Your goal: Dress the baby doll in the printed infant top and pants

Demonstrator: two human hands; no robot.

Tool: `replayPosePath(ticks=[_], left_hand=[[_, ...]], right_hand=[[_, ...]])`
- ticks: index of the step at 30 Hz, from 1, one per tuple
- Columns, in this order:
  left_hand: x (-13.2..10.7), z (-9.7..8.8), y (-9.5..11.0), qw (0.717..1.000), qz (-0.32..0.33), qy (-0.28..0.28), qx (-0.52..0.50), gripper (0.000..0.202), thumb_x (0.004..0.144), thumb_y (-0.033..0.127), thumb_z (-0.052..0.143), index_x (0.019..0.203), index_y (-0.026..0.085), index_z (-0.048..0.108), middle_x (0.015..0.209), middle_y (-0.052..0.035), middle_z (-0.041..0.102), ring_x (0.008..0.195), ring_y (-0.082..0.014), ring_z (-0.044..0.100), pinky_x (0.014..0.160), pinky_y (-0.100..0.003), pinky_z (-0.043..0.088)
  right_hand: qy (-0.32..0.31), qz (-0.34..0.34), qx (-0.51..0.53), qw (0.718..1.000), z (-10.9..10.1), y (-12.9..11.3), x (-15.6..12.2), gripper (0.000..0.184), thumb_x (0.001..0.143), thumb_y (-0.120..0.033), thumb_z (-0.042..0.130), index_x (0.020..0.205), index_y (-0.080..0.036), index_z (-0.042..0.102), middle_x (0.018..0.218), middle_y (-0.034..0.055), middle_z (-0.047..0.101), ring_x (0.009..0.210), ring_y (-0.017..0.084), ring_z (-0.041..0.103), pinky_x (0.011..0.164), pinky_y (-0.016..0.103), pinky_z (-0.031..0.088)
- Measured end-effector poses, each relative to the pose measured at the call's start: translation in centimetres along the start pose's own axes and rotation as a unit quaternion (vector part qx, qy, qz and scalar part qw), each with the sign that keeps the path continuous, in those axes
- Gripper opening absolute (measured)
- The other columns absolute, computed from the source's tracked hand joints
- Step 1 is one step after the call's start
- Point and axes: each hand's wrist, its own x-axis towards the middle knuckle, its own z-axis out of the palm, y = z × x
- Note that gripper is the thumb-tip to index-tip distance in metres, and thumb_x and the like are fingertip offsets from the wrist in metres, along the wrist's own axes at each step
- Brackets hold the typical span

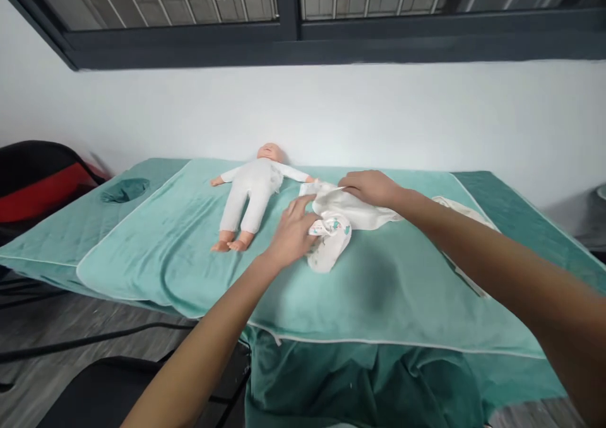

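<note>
A white cloth (376, 216), soft and crumpled, lies on the green bed cover. At its left end, a folded white piece with small green and red prints (330, 251) hangs together with it or lies against it; I cannot tell which. My left hand (294, 229) is closed on the edge of the printed piece, fingers curled. Over the top of the white cloth, my right hand (372, 187) grips its upper edge, with the fingertips partly hidden. To the left, a baby doll (250, 182) in a white bodysuit lies on its back, arms spread, feet bare.
Another off-white cloth (464, 208) lies partly behind my right forearm. The padded bed (142, 257) has a face hole (125, 190) at its left end. A black and red chair (42, 185) stands at left; a black seat (101, 393) is below. Behind are a white wall and window.
</note>
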Motion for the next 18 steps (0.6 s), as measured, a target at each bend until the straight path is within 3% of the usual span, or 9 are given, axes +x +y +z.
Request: replayPosePath(ticks=[1, 3, 6, 9, 13, 16, 18], left_hand=[[0.6, -0.5, 1.3, 0.999, 0.023, 0.022, 0.014, 0.016, 0.090, 0.024, 0.060, 0.104, 0.021, 0.066, 0.155, -0.0109, 0.039, 0.145, -0.0306, 0.034, 0.116, -0.047, 0.034], [1.7, -1.2, 3.6, 0.998, 0.047, 0.033, 0.038, 0.016, 0.089, 0.022, 0.059, 0.106, 0.021, 0.062, 0.146, -0.0121, 0.048, 0.139, -0.0298, 0.043, 0.112, -0.047, 0.039], [2.5, -2.1, 5.9, 0.998, -0.005, 0.026, 0.056, 0.012, 0.091, 0.021, 0.053, 0.103, 0.022, 0.056, 0.109, -0.0087, 0.066, 0.104, -0.0262, 0.064, 0.090, -0.040, 0.049], [2.8, -3.2, 7.0, 0.990, -0.116, 0.056, 0.063, 0.023, 0.091, 0.030, 0.055, 0.113, 0.022, 0.051, 0.103, -0.0075, 0.069, 0.091, -0.0271, 0.067, 0.075, -0.035, 0.048], [2.8, -4.3, 7.4, 0.980, -0.161, 0.086, 0.081, 0.027, 0.091, 0.028, 0.053, 0.118, 0.024, 0.054, 0.118, -0.0087, 0.067, 0.097, -0.0299, 0.067, 0.076, -0.036, 0.047], [2.9, -4.3, 7.7, 0.973, -0.168, 0.154, 0.042, 0.029, 0.090, 0.020, 0.050, 0.118, 0.023, 0.057, 0.119, -0.0081, 0.066, 0.108, -0.0291, 0.064, 0.085, -0.038, 0.048], [2.9, -3.9, 8.3, 0.967, -0.164, 0.196, -0.003, 0.034, 0.087, 0.015, 0.049, 0.119, 0.022, 0.058, 0.117, -0.0083, 0.066, 0.112, -0.0275, 0.061, 0.093, -0.039, 0.048]], right_hand=[[0.012, -0.043, 0.020, 0.999, -1.2, -1.7, -0.9, 0.033, 0.100, -0.033, 0.038, 0.113, -0.026, 0.068, 0.110, 0.0037, 0.070, 0.096, 0.021, 0.063, 0.075, 0.029, 0.039], [0.026, -0.096, 0.042, 0.994, -3.5, -4.8, -2.9, 0.029, 0.098, -0.031, 0.043, 0.106, -0.026, 0.070, 0.104, 0.0016, 0.071, 0.087, 0.018, 0.062, 0.070, 0.027, 0.037], [0.040, -0.067, 0.041, 0.996, -6.4, -7.6, -5.8, 0.026, 0.097, -0.029, 0.044, 0.099, -0.024, 0.070, 0.093, 0.0007, 0.070, 0.077, 0.016, 0.059, 0.065, 0.026, 0.033], [0.032, 0.013, 0.047, 0.998, -8.2, -8.1, -8.4, 0.023, 0.096, -0.034, 0.049, 0.103, -0.025, 0.068, 0.087, 0.0012, 0.069, 0.074, 0.017, 0.057, 0.066, 0.027, 0.032], [-0.005, 0.130, 0.076, 0.989, -8.4, -7.1, -10.7, 0.028, 0.087, -0.036, 0.062, 0.113, -0.027, 0.063, 0.098, 0.0046, 0.069, 0.077, 0.021, 0.061, 0.063, 0.027, 0.036], [-0.047, 0.177, 0.142, 0.973, -6.9, -6.9, -11.3, 0.035, 0.084, -0.035, 0.064, 0.118, -0.027, 0.060, 0.104, 0.0064, 0.070, 0.084, 0.024, 0.064, 0.064, 0.028, 0.041], [-0.039, 0.193, 0.198, 0.960, -5.2, -7.2, -11.1, 0.038, 0.082, -0.038, 0.066, 0.117, -0.025, 0.061, 0.104, 0.0074, 0.071, 0.087, 0.026, 0.065, 0.066, 0.030, 0.045]])
